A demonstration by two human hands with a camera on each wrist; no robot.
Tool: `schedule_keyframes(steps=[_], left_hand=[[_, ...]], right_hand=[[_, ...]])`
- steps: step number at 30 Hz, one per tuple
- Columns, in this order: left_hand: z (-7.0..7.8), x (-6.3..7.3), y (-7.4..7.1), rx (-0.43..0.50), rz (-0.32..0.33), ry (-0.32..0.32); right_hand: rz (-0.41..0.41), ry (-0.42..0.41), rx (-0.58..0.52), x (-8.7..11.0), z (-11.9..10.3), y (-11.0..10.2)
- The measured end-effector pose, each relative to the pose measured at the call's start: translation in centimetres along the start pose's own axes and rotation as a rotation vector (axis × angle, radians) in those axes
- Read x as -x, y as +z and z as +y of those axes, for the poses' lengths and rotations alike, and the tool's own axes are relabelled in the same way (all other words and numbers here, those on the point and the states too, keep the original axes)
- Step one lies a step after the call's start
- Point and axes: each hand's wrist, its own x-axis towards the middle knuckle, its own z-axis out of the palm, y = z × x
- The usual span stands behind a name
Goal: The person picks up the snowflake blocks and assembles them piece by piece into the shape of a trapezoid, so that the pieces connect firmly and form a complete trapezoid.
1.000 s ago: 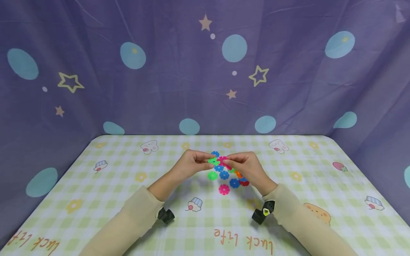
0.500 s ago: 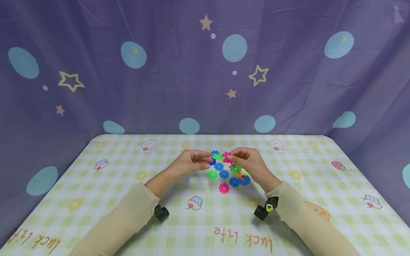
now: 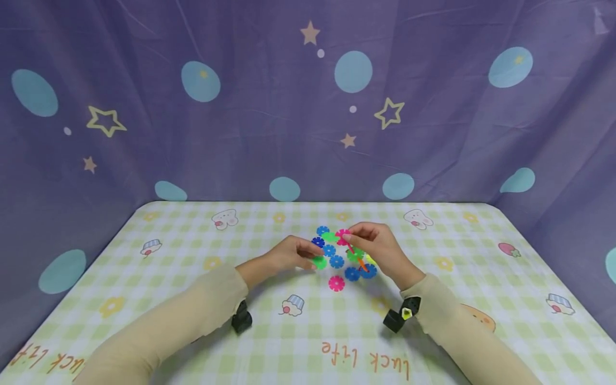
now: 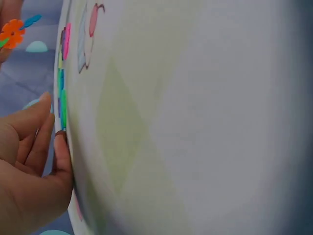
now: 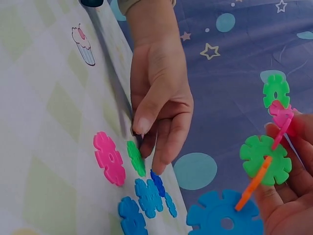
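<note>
In the head view my right hand (image 3: pixel 377 246) pinches a chain of linked snowflake discs by a pink disc (image 3: pixel 343 237). The right wrist view shows the chain running from a green disc (image 5: pixel 276 91) through pink pieces, another green disc (image 5: pixel 265 160) and an orange disc (image 5: pixel 253 183) to a blue disc (image 5: pixel 226 215). My left hand (image 3: pixel 289 254) is low over the table with thumb and fingers apart, right at a loose green disc (image 3: pixel 320 262); whether it touches the disc I cannot tell. In the left wrist view my left hand (image 4: pixel 36 161) holds nothing visible.
Loose discs lie flat around the hands: a pink disc (image 3: pixel 336 283), a dark blue disc (image 3: pixel 317 242) and several lighter blue discs, such as one blue disc (image 3: pixel 337 261). A checked cloth (image 3: pixel 192 305) covers the table. Behind it hangs a purple curtain (image 3: pixel 308 133).
My left hand has let go of the green end of the chain and moved down towards the loose green disc. My right hand has drawn the chain slightly right and keeps holding it.
</note>
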Motion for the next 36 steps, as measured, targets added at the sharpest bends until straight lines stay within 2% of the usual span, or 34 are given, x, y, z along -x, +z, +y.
schedule_keyframes(steps=[5,13,20,22,25,27,29,36], left_hand=[[-0.2,-0.2,0.1,-0.073,0.021,0.062],[-0.3,-0.3,-0.3,-0.118,-0.023,0.118],[-0.5,-0.4,-0.2,-0.127,-0.038,0.124],[-0.5,-0.3,-0.2,-0.131,-0.037,0.124],[-0.4,-0.2,-0.2,-0.145,-0.036,0.119],[-0.3,-0.2,-0.2,-0.15,-0.038,0.11],[-0.2,-0.1,-0.3,-0.15,-0.042,0.103],[-0.1,-0.2,-0.4,-0.146,-0.041,0.073]], right_hand=[[-0.002,-0.012,0.007,0.1,0.0,0.0],[-0.018,-0.029,0.002,0.1,-0.1,-0.1],[-0.033,-0.068,-0.006,0.2,0.2,-0.1],[-0.059,-0.117,-0.026,-0.3,1.7,-0.5],[-0.063,-0.128,-0.019,-0.3,1.9,-0.5],[-0.058,-0.117,-0.018,-0.4,1.8,-0.5],[-0.03,-0.071,0.003,0.1,0.4,0.0],[-0.025,-0.028,-0.014,-0.1,-0.1,0.1]])
